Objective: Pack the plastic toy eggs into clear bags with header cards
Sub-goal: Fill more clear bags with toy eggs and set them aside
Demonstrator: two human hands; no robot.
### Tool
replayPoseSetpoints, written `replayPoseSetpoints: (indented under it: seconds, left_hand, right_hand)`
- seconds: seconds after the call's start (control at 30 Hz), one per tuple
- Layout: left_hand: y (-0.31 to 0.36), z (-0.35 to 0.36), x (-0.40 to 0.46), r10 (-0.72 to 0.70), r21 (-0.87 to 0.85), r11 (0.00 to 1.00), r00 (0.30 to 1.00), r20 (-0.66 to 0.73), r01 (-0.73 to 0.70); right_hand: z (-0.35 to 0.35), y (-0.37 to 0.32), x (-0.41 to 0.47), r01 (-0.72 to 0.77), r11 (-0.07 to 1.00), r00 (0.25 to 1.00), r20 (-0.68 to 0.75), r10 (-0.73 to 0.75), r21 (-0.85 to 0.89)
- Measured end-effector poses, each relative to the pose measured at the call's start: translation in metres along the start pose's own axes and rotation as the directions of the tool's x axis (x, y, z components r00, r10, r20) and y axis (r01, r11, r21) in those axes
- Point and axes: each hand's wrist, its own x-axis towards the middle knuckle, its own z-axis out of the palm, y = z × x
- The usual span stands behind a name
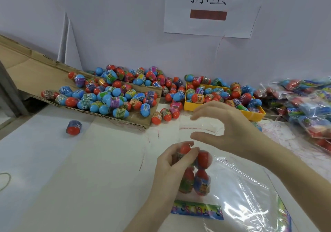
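Note:
My left hand [172, 161] grips a clear bag with several red-topped toy eggs [200, 174] inside, low in the middle of the view. A colourful header card [197, 211] runs along that bag's near end. My right hand [223, 122] hovers just above and beyond it, fingers spread and straight, holding nothing. Loose blue and red eggs [111, 95] lie heaped on a flattened cardboard sheet [26, 70] at the back left. More eggs fill a yellow tray [192, 107] behind my right hand.
A stack of empty clear bags [250, 196] lies at the lower right. Filled bags [308, 106] pile up at the far right. One stray egg [73, 127] sits on the white table [80, 169]. A rubber band [5, 181] lies at the left edge. A paper sign [209, 7] hangs on the wall.

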Motion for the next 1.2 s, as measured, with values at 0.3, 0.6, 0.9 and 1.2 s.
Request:
replayPoseSetpoints:
  seconds: [0.3, 0.6, 0.9, 1.2]
  left_hand:
    - [0.002, -0.002, -0.002, 0.149, 0.007, 0.989, 0.989, -0.015, -0.149]
    - [0.002, -0.002, 0.0, 0.273, 0.045, 0.962, 0.953, -0.131, -0.27]
    - [0.0, -0.001, -0.007, 0.445, 0.193, 0.888, 0.886, -0.13, -0.418]
    - [-0.005, -0.004, -0.006, 0.696, 0.501, 0.627, 0.718, -0.014, -0.597]
  right_hand:
    - [0.003, 0.002, 0.002, -0.066, 0.959, 0.993, 0.115, 0.036, 0.277]
    - [0.014, -0.017, -0.006, 0.162, 0.96, 0.957, -0.201, -0.209, -0.227]
    - [0.018, -0.026, -0.005, 0.22, 0.904, 0.948, -0.137, -0.286, -0.368]
    - [0.001, -0.022, 0.004, 0.239, 0.929, 0.97, 0.109, -0.216, -0.281]
